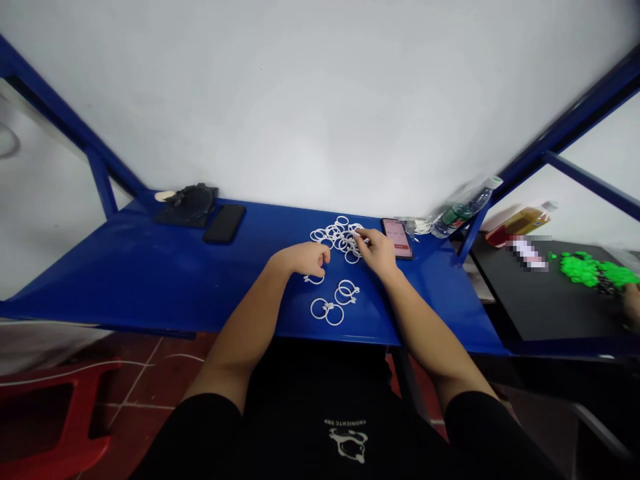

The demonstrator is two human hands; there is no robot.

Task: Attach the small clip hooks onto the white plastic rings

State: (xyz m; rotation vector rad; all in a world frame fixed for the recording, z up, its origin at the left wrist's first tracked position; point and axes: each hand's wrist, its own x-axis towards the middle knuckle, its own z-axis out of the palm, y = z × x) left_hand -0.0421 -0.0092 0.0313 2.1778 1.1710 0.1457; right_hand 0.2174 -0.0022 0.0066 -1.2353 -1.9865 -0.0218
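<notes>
Rings lie heaped on the table near its far edge, right of the middle, at the right hand's fingertips. Those fingers are bent together over the heap's right side; whether they pinch a ring, I cannot tell. The left hand is curled, fingers drawn in, above a single ring; whether it grips it cannot be made out either. Because the heaped rings overlap, lifting one could drag others along if they catch on each other. Toward the near edge lie a right pair and a left pair; a low forearm sweep could push either over that edge. The lit phone is just beside the right hand, so a sideways swing might knock it. Farther out, by the far right corner, the bottle seems to lean; a jolt to the table could topple it.
</notes>
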